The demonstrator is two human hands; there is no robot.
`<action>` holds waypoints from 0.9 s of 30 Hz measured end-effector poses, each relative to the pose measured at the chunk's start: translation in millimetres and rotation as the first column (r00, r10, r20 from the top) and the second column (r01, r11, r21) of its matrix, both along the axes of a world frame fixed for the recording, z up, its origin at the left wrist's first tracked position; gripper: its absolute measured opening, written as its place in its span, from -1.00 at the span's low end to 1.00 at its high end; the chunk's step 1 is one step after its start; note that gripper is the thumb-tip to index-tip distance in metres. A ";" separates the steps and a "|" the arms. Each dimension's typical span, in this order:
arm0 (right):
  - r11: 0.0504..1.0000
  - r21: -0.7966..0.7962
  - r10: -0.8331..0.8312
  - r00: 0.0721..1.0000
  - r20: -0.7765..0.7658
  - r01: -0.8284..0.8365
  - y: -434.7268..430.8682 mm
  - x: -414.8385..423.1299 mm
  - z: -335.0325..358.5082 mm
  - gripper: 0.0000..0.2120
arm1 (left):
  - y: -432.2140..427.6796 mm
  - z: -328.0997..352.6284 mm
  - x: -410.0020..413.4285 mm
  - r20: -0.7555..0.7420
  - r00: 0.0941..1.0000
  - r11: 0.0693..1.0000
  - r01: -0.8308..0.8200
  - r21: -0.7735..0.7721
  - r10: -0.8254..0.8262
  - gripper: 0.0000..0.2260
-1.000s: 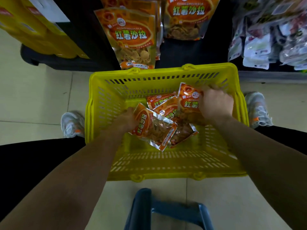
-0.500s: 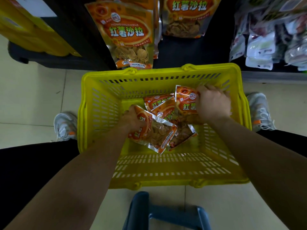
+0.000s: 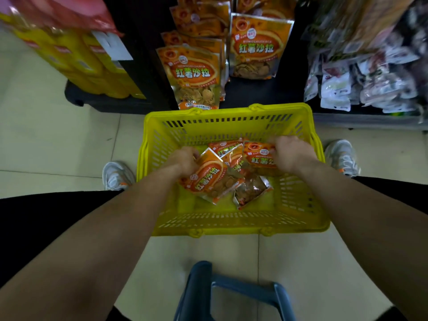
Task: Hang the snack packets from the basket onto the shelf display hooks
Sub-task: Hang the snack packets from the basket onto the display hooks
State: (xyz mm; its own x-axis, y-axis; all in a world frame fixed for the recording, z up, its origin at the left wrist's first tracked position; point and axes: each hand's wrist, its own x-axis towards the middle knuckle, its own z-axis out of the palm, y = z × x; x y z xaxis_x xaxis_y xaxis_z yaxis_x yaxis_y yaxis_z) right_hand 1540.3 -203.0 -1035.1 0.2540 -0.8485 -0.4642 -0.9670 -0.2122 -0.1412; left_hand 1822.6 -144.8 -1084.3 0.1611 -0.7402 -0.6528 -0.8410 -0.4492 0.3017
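A person is bending over a yellow plastic basket that is sitting on the tiled floor in the middle of the frame, just in front of a dark shelf unit. Both bare arms are reaching down into the basket.

The left hand is curling its fingers round the top corner of an orange crisp packet, which is tilting with its lower edge toward the near wall of the basket. The right hand is clamping on the top edge of a second orange packet, held just beside the first toward the basket's right side. Its fingertips are hidden behind the knuckles.

More packets are lying under and between these two. A third orange packet is showing toward the far wall, and a clear-windowed packet is lying lower down, crisps showing through it.

In the upper middle of the frame, packets of the same orange design are hanging in two columns against the shelf unit, with a left hanging packet and a right hanging packet in front. Yellow cartons are standing at the upper left. Pale snack bags, blurred, are crowding the upper right.

A left trainer and a right trainer are standing on either side of the basket. A blue frame is showing at the bottom middle, and I cannot tell what it is.
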 end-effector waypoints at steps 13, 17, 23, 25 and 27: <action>0.939 -0.136 0.324 0.946 0.026 -0.317 8.5 11.0 179.8 -0.84 | 1.9 198.9 -5.8 -0.035 0.975 0.903 0.188 -0.386 -0.218 -0.90; 0.941 -0.160 0.323 0.930 0.173 -0.297 13.2 14.6 216.7 -0.87 | 4.8 250.2 -7.3 -0.095 0.966 0.856 0.164 -0.490 -0.240 -0.92; 0.979 -0.175 0.171 0.896 0.409 -0.107 14.1 26.8 209.8 -0.79 | 1.3 263.4 -18.4 -0.204 0.949 0.838 0.096 -0.538 -0.240 -0.85; 0.979 -0.180 0.170 0.882 0.439 -0.098 8.3 31.8 200.2 -0.76 | -2.9 259.1 -20.6 -0.216 0.934 0.832 0.129 -0.539 -0.285 -0.87; 0.972 -0.202 0.201 0.865 0.459 -0.118 -1.0 36.8 193.3 -0.76 | -8.2 255.4 -20.9 -0.199 0.929 0.829 0.165 -0.535 -0.313 -0.87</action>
